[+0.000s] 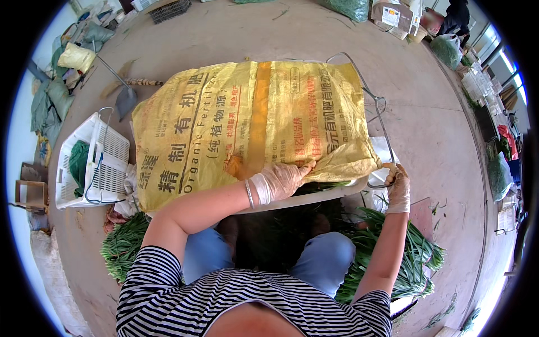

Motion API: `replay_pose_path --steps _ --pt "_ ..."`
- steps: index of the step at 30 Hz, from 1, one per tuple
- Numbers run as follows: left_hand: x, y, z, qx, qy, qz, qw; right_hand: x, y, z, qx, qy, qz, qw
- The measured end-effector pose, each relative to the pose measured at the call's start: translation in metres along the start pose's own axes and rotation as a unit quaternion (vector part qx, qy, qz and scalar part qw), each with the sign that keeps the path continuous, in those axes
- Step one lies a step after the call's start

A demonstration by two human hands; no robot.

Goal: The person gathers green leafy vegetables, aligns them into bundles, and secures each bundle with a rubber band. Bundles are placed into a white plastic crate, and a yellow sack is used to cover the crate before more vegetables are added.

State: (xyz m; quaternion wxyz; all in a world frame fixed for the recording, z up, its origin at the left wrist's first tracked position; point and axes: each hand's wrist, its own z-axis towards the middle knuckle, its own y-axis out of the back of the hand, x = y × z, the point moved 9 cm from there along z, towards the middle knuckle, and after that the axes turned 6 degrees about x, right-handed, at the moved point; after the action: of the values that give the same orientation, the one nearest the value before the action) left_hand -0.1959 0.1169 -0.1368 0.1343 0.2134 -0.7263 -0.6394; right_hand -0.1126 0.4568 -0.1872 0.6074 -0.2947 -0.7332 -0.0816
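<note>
A yellow woven fertilizer sack, printed with writing, is spread over a pale tub before me. My left hand, in a thin translucent glove, pinches the sack's near edge by a fold. At the near right corner, my gloved right hand holds the sack's corner beside a bent metal rod frame; whether it also grips the rod is unclear. Under the lifted edge some green leaves show; the sack hides the rest of the tub's contents.
Bundles of long green leafy vegetables lie at my right, and another bundle at my left. Left stands a white plastic crate with green cloth; beyond it is a dustpan. A person is at the far right.
</note>
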Motion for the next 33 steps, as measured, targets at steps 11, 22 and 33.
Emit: replay_pose_path --steps 11,22,33 --pt "-0.029 0.006 0.048 -0.001 -0.08 -0.071 0.994 0.011 -0.15 -0.058 0.027 0.218 -0.476 0.852" --pt "0.148 0.066 -0.14 -0.231 0.096 -0.134 0.959 0.054 -0.265 -0.113 0.065 0.436 -0.69 0.574" --pt "0.217 -0.217 -0.488 -0.393 0.45 -0.783 0.174 0.023 -0.458 -0.18 0.42 0.419 -0.581 0.557"
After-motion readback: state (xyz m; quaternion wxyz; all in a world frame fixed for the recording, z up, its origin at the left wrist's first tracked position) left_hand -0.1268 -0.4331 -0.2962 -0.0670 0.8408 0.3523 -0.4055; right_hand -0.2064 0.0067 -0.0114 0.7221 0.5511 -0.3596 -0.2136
